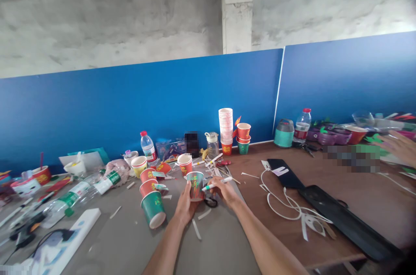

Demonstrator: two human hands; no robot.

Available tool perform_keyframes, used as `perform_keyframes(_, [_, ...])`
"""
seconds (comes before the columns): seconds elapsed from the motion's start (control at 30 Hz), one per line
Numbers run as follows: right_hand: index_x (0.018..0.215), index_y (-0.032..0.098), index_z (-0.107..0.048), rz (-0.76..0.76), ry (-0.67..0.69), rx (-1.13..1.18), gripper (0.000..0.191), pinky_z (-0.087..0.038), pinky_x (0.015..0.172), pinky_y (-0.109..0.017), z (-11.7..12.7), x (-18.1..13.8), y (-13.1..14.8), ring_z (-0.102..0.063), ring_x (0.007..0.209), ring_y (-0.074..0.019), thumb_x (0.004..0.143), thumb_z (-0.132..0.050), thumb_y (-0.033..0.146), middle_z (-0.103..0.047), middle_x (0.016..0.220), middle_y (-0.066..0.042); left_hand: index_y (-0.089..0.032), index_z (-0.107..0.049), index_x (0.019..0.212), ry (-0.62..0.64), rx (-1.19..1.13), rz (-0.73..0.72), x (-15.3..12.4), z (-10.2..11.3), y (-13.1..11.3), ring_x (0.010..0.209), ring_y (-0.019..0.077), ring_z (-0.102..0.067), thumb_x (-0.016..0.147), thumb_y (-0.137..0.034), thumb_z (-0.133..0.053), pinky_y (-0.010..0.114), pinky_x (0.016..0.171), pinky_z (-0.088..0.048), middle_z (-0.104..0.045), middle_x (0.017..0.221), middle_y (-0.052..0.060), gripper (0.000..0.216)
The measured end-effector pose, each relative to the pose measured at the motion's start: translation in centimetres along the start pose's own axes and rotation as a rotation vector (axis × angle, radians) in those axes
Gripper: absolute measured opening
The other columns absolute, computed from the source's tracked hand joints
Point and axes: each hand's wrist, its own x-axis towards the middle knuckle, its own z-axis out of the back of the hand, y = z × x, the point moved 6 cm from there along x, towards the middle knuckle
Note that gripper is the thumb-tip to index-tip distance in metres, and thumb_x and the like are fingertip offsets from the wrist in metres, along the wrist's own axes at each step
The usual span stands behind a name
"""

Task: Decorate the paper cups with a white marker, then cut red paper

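Observation:
My left hand (pixel 185 204) is wrapped round the side of a paper cup (pixel 196 189) coloured dark green and red, held upright over the grey table top. In my right hand (pixel 225 190) is a white marker pen (pixel 218 183), its green end pointing at the cup's right side; whether it touches cannot be made out. Just behind stands a red paper cup (pixel 185 164). To the left, a row of joined cups lies tilted, with a green cup (pixel 152 209) nearest me. A dark ring-shaped thing (pixel 211 202) lies below my right hand.
A tall stack of paper cups (pixel 225 129) stands by the blue partition (pixel 156 97). Plastic bottles (pixel 73 197) and a white power strip (pixel 78 240) lie at left. At right are a phone (pixel 284 173), a white cable (pixel 276 207), a black tray (pixel 344 223) and another person's hand (pixel 398 145).

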Motion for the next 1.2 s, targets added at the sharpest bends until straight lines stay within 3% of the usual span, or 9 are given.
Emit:
perform_keyframes(0.17, [0.055,0.020,-0.060,-0.058,0.073,-0.036,0.016,-0.035,0.043,-0.022,-0.5,0.0,-0.7,-0.050,0.044,-0.0129,0.065,-0.058,0.033,-0.057,0.048,0.000,-0.011,-0.064,0.085,0.027,0.004,0.008,0.2,0.1,0.2,0.065,0.0178,-0.063,0.071,-0.052,-0.062,0.032,0.068,-0.049,-0.069,0.075,0.007,0.043])
perform_keyframes(0.37, [0.056,0.021,-0.059,-0.015,0.024,-0.037,0.017,-0.036,0.046,-0.022,0.0,0.1,-0.2,-0.050,0.047,-0.0125,0.066,-0.056,0.035,-0.058,0.052,0.001,-0.014,-0.063,0.089,0.019,0.003,-0.001,0.2,0.1,0.3,0.066,0.0164,-0.063,0.069,-0.052,-0.064,0.030,0.070,-0.049,-0.069,0.078,0.006,0.043])
perform_keyframes(0.57, [0.057,0.020,-0.062,-0.054,0.084,-0.056,0.018,-0.035,0.043,-0.023,-0.6,-0.1,-0.6,-0.050,0.043,-0.0129,0.065,-0.058,0.035,-0.057,0.048,0.001,-0.012,-0.064,0.088,0.030,0.023,0.017,0.0,-0.1,0.2,0.070,0.0195,-0.064,0.072,-0.053,-0.060,0.034,0.073,-0.049,-0.069,0.078,0.008,0.044])
perform_keyframes(0.97, [0.065,0.021,-0.060,0.052,-0.127,-0.058,0.026,-0.039,0.051,-0.025,1.3,0.7,-0.1,-0.055,0.053,-0.0159,0.070,-0.056,0.046,-0.062,0.057,-0.002,-0.011,-0.062,0.086,-0.020,-0.006,-0.001,0.2,0.1,0.2,0.057,0.0177,-0.063,0.074,-0.048,-0.061,0.030,0.060,-0.051,-0.068,0.068,0.007,0.039])
perform_keyframes(1.2, [0.061,0.022,-0.060,0.015,-0.102,-0.066,0.025,-0.038,0.048,-0.025,1.0,0.5,-0.2,-0.054,0.049,-0.0157,0.069,-0.058,0.045,-0.060,0.052,-0.001,-0.013,-0.061,0.083,-0.043,-0.027,-0.002,0.2,0.3,0.1,0.057,0.0166,-0.063,0.078,-0.047,-0.057,0.030,0.061,-0.052,-0.067,0.066,0.004,0.034])
